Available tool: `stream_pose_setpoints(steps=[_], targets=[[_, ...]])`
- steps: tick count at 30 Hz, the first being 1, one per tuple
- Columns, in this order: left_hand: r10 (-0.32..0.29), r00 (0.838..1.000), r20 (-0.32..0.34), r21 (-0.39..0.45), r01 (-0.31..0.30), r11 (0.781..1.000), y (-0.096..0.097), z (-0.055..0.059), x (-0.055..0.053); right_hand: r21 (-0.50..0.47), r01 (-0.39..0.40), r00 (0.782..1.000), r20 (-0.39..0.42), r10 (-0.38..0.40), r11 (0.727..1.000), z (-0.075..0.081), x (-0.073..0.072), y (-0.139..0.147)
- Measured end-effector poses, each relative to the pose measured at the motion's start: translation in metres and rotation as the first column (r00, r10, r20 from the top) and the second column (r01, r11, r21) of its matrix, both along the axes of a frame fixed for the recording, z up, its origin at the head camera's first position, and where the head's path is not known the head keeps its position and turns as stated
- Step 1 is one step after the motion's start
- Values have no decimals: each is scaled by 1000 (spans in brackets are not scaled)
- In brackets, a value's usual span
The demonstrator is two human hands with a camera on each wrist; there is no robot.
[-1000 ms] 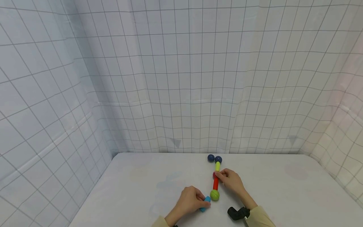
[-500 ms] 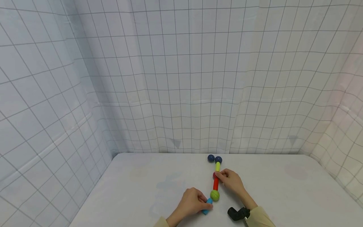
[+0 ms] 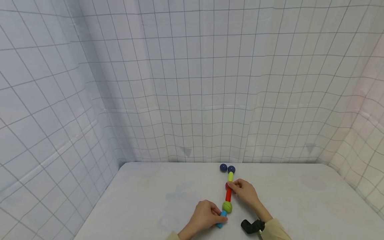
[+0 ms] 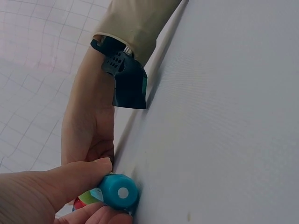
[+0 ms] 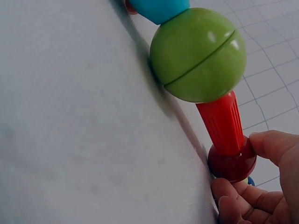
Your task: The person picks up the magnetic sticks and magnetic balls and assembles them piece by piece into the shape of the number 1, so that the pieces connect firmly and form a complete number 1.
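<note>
A row of balls and rods lies on the white table, seen in the head view. From the far end it runs dark blue ball (image 3: 231, 169), yellow-green rod (image 3: 230, 176), dark red ball (image 5: 232, 163), red rod (image 5: 222, 122), green ball (image 5: 198, 55). My right hand (image 3: 246, 191) pinches the dark red ball between thumb and fingers. My left hand (image 3: 204, 215) pinches a blue rod (image 4: 119, 192), whose far end meets the green ball in the right wrist view. The rod's near end, with a pale round spot, faces the left wrist camera.
Another dark blue ball (image 3: 223, 167) sits just left of the row's far end. A black wrist camera mount (image 3: 252, 226) juts from the right wrist, close over the table (image 3: 144, 200). White grid-patterned curtains (image 3: 192, 83) hang at the back and both sides.
My left hand has moved slightly right with the blue rod, turning it into line with the row and bringing its end to the green ball. My right hand stays on the dark red ball.
</note>
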State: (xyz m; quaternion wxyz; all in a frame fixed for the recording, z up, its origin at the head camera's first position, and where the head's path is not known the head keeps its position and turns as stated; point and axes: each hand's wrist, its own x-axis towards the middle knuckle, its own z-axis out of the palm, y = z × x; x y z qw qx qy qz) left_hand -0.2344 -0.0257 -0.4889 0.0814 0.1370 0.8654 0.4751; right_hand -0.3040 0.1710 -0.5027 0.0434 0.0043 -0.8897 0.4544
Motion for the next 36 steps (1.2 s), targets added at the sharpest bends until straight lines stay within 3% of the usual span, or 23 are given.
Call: stream_pose_setpoints(steps=[12, 36], targets=[[6, 1000, 0, 17, -6, 1000, 2, 0, 2, 12, 11, 1000, 4, -11, 1000, 1, 1, -1], [-7, 998, 56, 154, -2, 988, 4, -2, 6, 31, 9, 999, -36, -8, 999, 1, 3, -1]])
